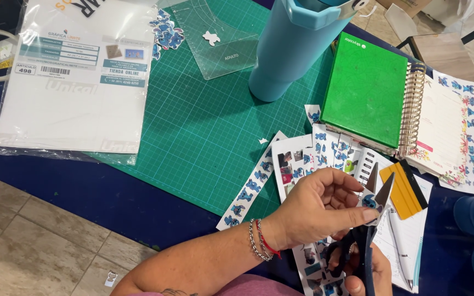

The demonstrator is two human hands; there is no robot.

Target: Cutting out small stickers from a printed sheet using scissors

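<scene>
My left hand [316, 205] pinches a small cut-out sticker [370, 201] of a blue cartoon figure between thumb and fingers. The open blades of black-handled scissors [378, 189] close around that sticker. My right hand [366, 271] is at the bottom edge, its fingers through the scissor handles, mostly hidden. Beneath my hands lie sticker sheets [303, 161] and a long strip of blue figures [250, 189] on the green cutting mat [204, 126].
A light blue tumbler [289, 46] stands on the mat. A green notebook [366, 90], a spiral planner [440, 129], a yellow squeegee [404, 189], a pen [399, 246], a clear template [215, 38], cut stickers [165, 33] and a bagged paper pack [75, 77] surround it.
</scene>
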